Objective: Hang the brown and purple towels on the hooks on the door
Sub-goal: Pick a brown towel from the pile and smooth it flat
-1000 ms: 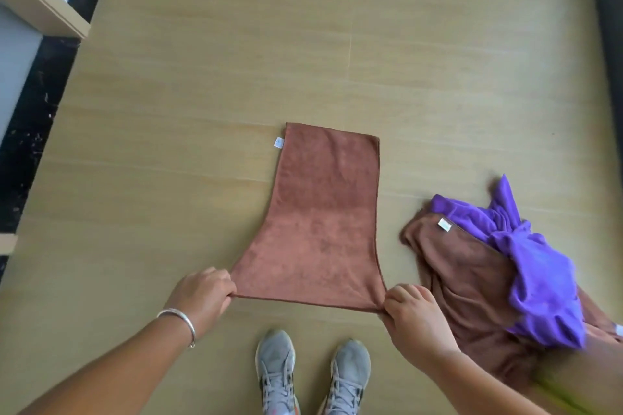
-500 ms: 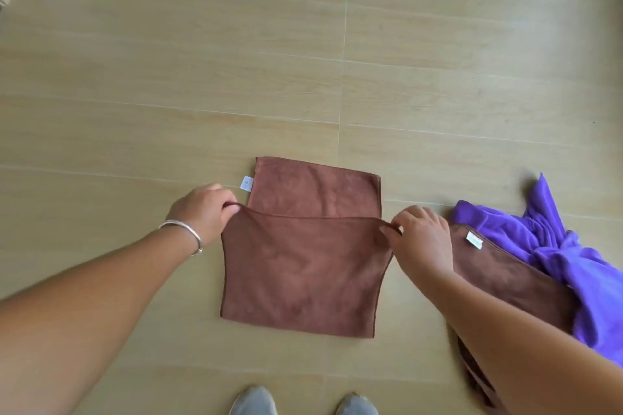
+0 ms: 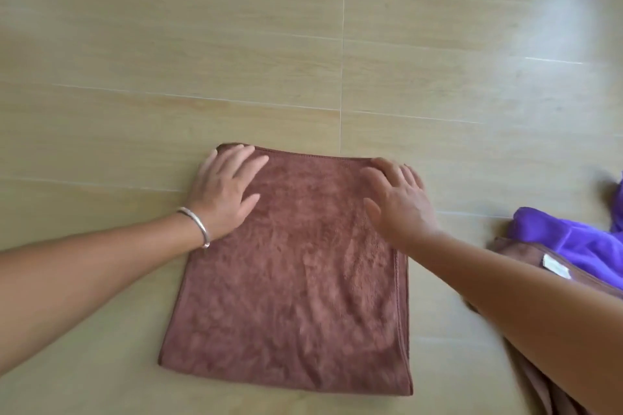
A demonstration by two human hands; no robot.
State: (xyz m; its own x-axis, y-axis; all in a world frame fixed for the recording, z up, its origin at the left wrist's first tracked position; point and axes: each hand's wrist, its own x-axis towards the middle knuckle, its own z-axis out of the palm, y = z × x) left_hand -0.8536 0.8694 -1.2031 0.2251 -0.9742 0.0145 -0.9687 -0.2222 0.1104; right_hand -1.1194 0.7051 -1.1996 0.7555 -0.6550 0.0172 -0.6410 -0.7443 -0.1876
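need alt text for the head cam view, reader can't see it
Two bare hands, left hand and right hand, lie flat with fingers spread on the far corners of a folded brown towel on a pale wood-look floor. At the right edge, a purple towel lies on another brown towel.

**Towels on floor, none hung**

Brown towel (image 3: pixel 290 279): folded to a rough square, flat on the floor, far edge stitched and straight, doubled layers showing along the right side. Second brown towel (image 3: pixel 526 251): crumpled at the right edge of view, white tag up, partly hidden behind an arm. Purple towel (image 3: pixel 573 242): bunched, lying on top of that second brown towel, cut off by the frame. Gap of bare floor between the folded towel and the pile.
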